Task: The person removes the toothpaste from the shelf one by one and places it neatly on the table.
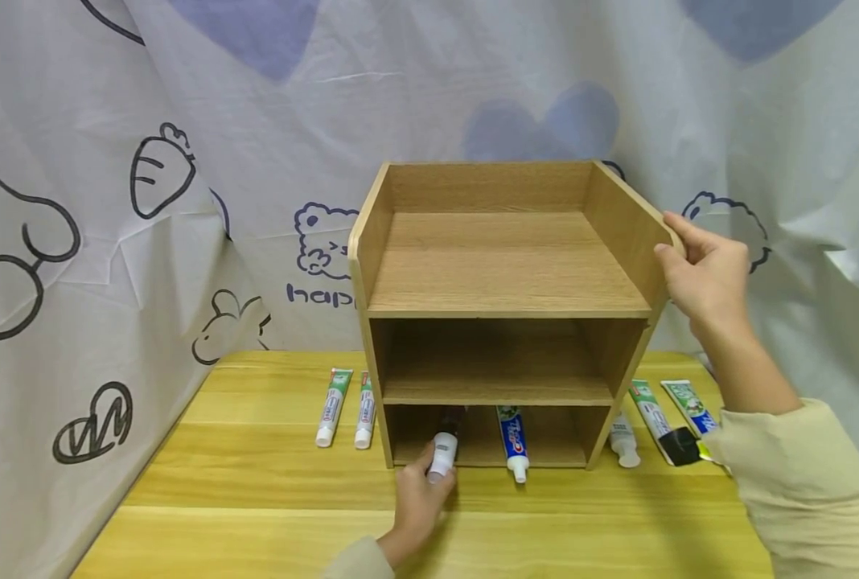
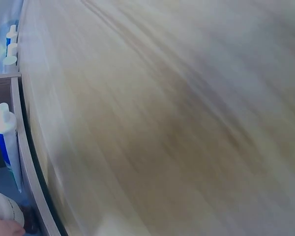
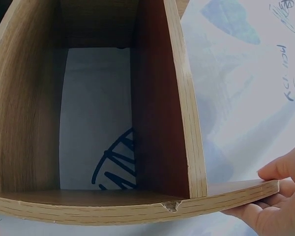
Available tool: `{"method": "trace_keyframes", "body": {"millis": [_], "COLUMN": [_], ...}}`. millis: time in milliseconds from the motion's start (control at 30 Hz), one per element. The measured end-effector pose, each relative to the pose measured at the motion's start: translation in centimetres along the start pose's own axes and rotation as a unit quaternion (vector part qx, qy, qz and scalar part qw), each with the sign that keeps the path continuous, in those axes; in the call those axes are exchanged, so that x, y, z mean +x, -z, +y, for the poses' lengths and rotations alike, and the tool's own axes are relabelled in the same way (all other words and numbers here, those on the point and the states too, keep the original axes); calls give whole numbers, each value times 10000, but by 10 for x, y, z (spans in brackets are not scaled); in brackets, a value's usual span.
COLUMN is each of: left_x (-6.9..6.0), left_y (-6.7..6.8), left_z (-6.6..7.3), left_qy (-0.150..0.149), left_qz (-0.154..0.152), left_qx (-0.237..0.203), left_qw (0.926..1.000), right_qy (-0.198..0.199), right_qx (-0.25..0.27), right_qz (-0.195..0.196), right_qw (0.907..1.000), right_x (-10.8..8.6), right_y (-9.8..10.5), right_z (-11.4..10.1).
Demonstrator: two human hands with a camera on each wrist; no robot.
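A wooden shelf unit (image 1: 509, 265) with an open top and two compartments below stands on the table. My right hand (image 1: 712, 277) grips the upper front edge of its right side panel (image 3: 231, 199), thumb on one face and fingers on the other. At the bottom compartment's left part, my left hand (image 1: 421, 494) holds a white cylindrical container (image 1: 443, 454) between thumb and fingers. Its far end looks dark inside the compartment, and its kind is unclear. To its right lies a blue and white toothpaste tube (image 1: 513, 442), its cap poking out past the front edge.
Two green and white toothpaste tubes (image 1: 334, 406) lie left of the shelf. On its right are a white tube (image 1: 623, 441), more toothpaste tubes (image 1: 650, 410) and a black object (image 1: 680, 446) at the right wrist. A printed white cloth (image 1: 256, 145) hangs behind the wooden table (image 1: 256, 482).
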State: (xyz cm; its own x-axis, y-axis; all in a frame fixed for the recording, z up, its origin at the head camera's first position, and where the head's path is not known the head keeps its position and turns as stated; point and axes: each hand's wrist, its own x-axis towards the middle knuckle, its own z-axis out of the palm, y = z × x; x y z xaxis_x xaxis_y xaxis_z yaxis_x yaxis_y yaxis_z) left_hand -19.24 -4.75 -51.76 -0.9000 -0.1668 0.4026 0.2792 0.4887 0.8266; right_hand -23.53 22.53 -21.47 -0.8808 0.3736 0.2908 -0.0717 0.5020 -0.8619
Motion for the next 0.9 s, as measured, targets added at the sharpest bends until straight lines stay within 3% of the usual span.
{"method": "trace_keyframes", "body": {"millis": [300,600,767,900], "left_x": [3,6,6,9], "left_y": [18,34,42,50], "left_z": [-13,-20,-21,-22], "left_qy": [-576,-370,-26,43], "left_qz": [102,-69,-403,-608], "left_qx": [-83,-523,-719,-703], "left_qw": [9983,9979,9966,9957], "right_qy": [42,70,117,141], "right_qx": [14,-27,-15,-4], "right_qz": [-2,19,60,38], "right_qw": [10000,10000,9999,9999], "right_x": [1,1,1,1], "right_y": [0,0,0,0], "right_z": [0,1,1,1]}}
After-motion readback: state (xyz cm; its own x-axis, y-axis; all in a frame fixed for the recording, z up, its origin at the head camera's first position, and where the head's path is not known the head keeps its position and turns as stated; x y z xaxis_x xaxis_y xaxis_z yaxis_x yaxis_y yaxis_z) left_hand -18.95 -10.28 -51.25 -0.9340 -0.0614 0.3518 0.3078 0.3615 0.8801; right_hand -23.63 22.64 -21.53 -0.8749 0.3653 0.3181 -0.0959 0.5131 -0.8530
